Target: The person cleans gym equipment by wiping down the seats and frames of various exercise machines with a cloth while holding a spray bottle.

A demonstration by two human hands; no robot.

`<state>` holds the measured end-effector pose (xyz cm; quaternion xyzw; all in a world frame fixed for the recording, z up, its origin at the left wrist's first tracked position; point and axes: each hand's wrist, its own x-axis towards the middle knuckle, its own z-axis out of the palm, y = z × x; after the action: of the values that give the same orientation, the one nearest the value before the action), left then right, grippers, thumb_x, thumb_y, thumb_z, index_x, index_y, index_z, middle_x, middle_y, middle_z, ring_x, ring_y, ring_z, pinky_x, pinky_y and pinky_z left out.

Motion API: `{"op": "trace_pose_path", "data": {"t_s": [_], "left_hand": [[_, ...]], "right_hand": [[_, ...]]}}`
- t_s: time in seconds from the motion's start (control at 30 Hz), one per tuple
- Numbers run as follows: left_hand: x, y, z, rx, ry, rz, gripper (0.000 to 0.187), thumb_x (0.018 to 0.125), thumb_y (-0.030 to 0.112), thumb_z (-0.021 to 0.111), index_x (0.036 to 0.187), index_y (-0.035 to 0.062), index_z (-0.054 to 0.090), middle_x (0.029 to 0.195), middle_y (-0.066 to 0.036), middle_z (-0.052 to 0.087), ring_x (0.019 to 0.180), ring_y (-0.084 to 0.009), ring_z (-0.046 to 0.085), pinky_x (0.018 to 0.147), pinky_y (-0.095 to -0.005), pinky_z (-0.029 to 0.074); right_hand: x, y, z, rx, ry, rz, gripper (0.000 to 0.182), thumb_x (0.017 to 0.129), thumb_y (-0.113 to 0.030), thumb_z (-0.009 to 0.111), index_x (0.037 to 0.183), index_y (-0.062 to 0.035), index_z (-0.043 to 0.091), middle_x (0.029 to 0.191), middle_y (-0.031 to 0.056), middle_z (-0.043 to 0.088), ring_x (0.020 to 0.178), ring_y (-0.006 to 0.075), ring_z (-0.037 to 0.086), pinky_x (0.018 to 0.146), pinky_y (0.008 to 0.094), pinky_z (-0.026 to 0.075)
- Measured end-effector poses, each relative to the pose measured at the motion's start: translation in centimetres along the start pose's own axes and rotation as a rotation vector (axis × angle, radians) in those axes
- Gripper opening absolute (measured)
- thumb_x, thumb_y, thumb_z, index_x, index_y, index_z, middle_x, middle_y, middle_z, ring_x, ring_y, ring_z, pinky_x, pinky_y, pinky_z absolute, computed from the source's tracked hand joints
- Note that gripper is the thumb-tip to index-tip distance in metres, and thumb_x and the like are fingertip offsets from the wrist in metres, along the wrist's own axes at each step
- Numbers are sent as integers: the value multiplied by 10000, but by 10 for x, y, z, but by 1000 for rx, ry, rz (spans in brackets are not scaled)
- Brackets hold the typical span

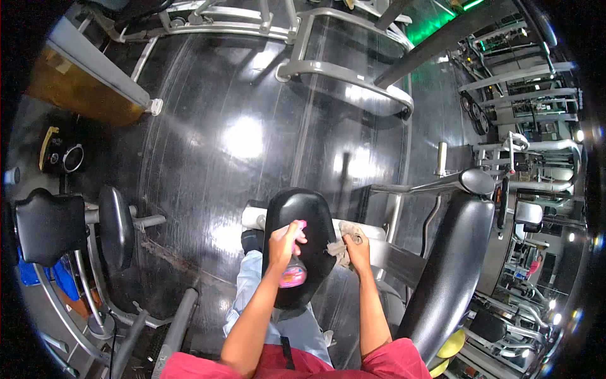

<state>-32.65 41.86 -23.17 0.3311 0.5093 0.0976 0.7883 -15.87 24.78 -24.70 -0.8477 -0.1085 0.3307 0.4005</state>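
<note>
A spray bottle (293,276) with a pink trigger top and a pink label is in my left hand (285,244), whose fingers wrap round its neck above a black padded seat (300,205). My right hand (357,248) grips a crumpled beige cloth (341,251) at the right edge of that seat. The cloth hangs partly over the seat's side. Under the seat runs a white metal frame (254,218).
A long black backrest (456,265) stands close on the right. At the left are another machine's black pads (52,227). A curved metal frame (347,88) lies ahead on the dark floor (208,126). More gym machines line the right side.
</note>
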Motion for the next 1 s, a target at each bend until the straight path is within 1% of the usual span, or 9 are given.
{"op": "trace_pose_path", "data": {"t_s": [0.03,0.17,0.2,0.3,0.37,0.43,0.6,0.7,1.0], "left_hand": [[-15,12,-4,-15,68,61,333,917,335,653,923,9,718,716,-74,674,488,-125,576,440,-242,426],[-33,27,-38,513,356,459,215,861,223,713,778,31,663,694,-87,656,602,-198,633,524,-355,456],[-33,30,-42,624,384,411,132,853,178,700,860,48,672,791,-103,665,702,-289,646,633,-424,469],[-15,2,-49,760,549,631,141,853,164,691,954,70,667,918,-88,671,842,-313,636,762,-444,454],[-8,-21,-43,730,570,625,183,862,158,678,1026,81,657,1013,-89,653,957,-295,608,864,-455,420],[9,-48,-32,704,891,825,173,870,154,669,1023,73,664,1006,-98,648,974,-312,591,903,-458,401],[40,-75,3,788,1138,680,201,865,155,671,1056,94,658,1061,-69,636,1030,-309,566,946,-464,388],[40,-74,5,823,1137,589,227,851,147,672,1072,108,648,1092,-71,624,1049,-305,557,956,-467,383],[34,-65,11,950,1156,541,274,861,183,635,1109,67,616,1101,-114,598,1067,-338,533,947,-463,372]], "right_hand": [[0,-2,-3,-1,3,-3,389,836,-185,678,1186,-18,640,1058,136,701,1001,225,652,901,333,484],[-2,-4,-8,-200,12,60,390,831,-239,699,1150,-17,670,1091,167,699,1030,252,658,907,327,486],[-1,-5,-9,-239,-4,27,388,831,-265,710,1128,-17,683,1086,172,701,1025,260,663,902,326,488],[-9,-29,-6,-167,-1,73,387,838,-302,725,1098,-16,702,1038,155,719,976,251,677,882,332,498],[-5,-23,-3,-125,14,28,396,853,-310,729,1115,-14,698,978,133,731,931,235,684,860,332,503],[-9,-41,0,-35,47,10,373,864,-276,727,1125,-11,696,979,124,729,929,218,678,856,325,501],[14,-43,1,-162,70,-138,379,874,-312,723,1069,12,696,1017,130,717,952,211,665,861,328,495],[39,-44,4,-193,-2,-30,410,865,-353,727,1058,8,700,1036,138,713,967,230,671,867,340,494],[81,-51,64,-281,-16,-212,317,865,-306,709,1066,-62,731,1084,119,703,1013,309,662,906,377,492]]}}
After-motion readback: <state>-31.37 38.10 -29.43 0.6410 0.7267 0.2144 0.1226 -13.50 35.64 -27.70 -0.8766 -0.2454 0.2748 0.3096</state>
